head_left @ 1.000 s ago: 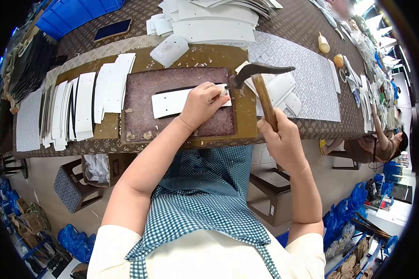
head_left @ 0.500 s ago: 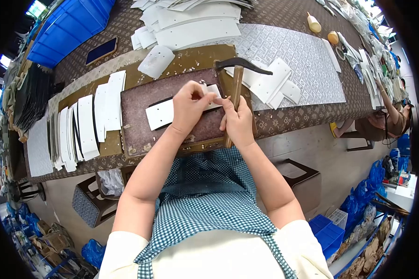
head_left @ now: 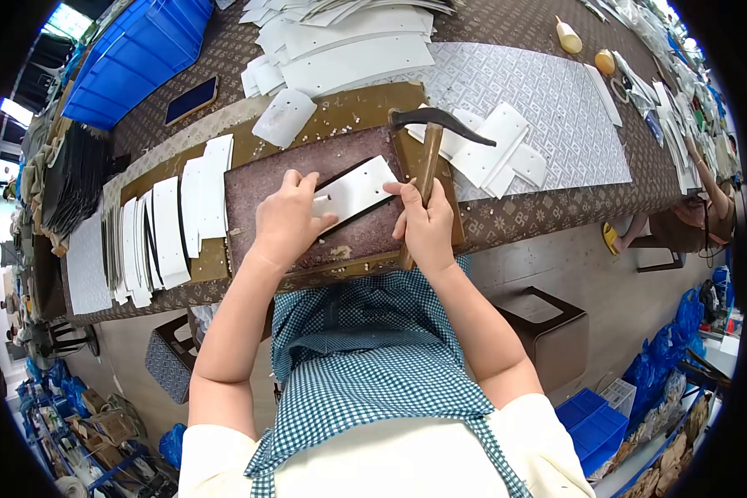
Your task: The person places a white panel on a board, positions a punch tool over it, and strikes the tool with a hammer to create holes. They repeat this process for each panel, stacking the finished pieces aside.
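A white strip with small holes and a dark edge beneath it lies slanted on the reddish-brown board. My left hand is at the strip's left end, thumb on the near side and fingers towards the far side; the palm covers that end. In my right hand is a hammer, its wooden handle upright in the grip and its dark curved head above the board's far right corner. The right index fingertip touches or nearly touches the strip's right end.
Left of the board stands a row of white strips. More white pieces lie at the right and in a pile behind. A phone, a blue crate and a yellowish bottle are farther back. Another person sits at far right.
My left hand has moved left and nearer, away from the right hand, and its fingers have spread. The white strip has turned to a steeper slant. The hammer stays in my right hand.
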Available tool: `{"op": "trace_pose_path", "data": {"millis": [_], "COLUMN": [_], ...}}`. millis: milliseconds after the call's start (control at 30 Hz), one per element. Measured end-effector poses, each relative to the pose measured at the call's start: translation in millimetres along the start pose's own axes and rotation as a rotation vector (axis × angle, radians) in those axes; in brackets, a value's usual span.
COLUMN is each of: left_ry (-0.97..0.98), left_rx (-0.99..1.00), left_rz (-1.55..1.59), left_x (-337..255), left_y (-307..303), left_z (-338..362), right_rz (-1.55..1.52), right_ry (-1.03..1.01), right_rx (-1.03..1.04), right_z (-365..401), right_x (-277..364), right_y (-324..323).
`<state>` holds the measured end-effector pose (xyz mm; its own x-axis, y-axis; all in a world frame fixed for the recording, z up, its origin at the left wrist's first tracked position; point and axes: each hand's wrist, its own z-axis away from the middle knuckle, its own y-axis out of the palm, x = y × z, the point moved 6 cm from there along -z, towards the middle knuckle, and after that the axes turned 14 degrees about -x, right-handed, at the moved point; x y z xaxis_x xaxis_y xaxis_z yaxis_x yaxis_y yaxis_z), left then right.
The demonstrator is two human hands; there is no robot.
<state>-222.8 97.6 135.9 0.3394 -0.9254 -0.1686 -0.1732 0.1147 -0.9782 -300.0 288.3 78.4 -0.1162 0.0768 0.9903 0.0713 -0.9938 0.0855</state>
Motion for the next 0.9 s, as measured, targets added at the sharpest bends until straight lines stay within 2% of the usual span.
{"op": "trace_pose_path", "data": {"millis": [100,133,200,333,367,433,467,500,533,633,700,767,800,833,867,900], "left_ry": [-0.035,-0.017,-0.256,-0.239,-0.253,-0.223,-0.145,-0.266,-0.19,-0.14,-0.025,-0.264,-0.268,-0.392,-0.404,-0.479], "left_rx": [0.093,0.025,0.076,-0.261,-0.226,-0.333,-0.236,0.05,0.038,-0.121,-0.611,-0.631,-0.68,-0.663,-0.708,-0.589], "left_rz": [0.119,0.248,0.452,0.795,0.892,1.055,1.152,1.386,1.442,1.246,0.88,0.663,0.507,0.52,0.296,0.163], "left_x": [13.9,19.9,36.1,43.1,33.6,-6.6,-26.8,-49.8,-59.8,-35.0,13.7,66.1,98.1,124.0,150.0,172.0], "left_y": [1.4,-2.8,-5.4,-7.3,-4.1,-8.9,-7.4,-21.0,-19.1,-10.4,-2.3,-8.2,-4.9,-12.2,-12.0,-11.5], "left_z": [-11.1,-17.8,-27.7,-73.9,-89.4,-117.6,-134.0,-127.9,-140.3,-150.1,-146.9,-112.0,-97.4,-74.4,-55.5,-38.3], "right_rz": [-0.069,-0.1,-0.148,-0.147,-0.107,-0.06,-0.038,-0.011,0.005,-0.018,-0.055,-0.032,-0.025,-0.018,-0.011,-0.013], "right_ry": [-0.08,-0.116,-0.191,-0.294,-0.293,-0.343,-0.373,-0.401,-0.402,-0.38,-0.374,-0.362,-0.356,-0.352,-0.363,-0.359], "right_rx": [-0.021,-0.027,-0.028,0.032,0.027,0.062,0.084,0.095,0.118,0.124,0.117,0.11,0.113,0.114,0.108,0.11], "right_z": [10.2,14.3,23.1,34.2,36.2,38.4,38.1,38.6,39.1,38.4,38.2,38.8,38.4,37.9,37.8,37.8], "right_x": [0.2,-2.6,-5.2,-15.1,-17.0,-15.2,-15.0,-14.7,-14.8,-14.1,-13.4,-12.9,-11.8,-11.0,-9.8,-9.9], "right_y": [-1.5,-3.7,-9.0,-7.3,-7.4,-6.6,-5.8,-6.2,-6.3,-3.3,-1.4,-1.6,-2.4,-2.5,-1.6,-1.1]}}
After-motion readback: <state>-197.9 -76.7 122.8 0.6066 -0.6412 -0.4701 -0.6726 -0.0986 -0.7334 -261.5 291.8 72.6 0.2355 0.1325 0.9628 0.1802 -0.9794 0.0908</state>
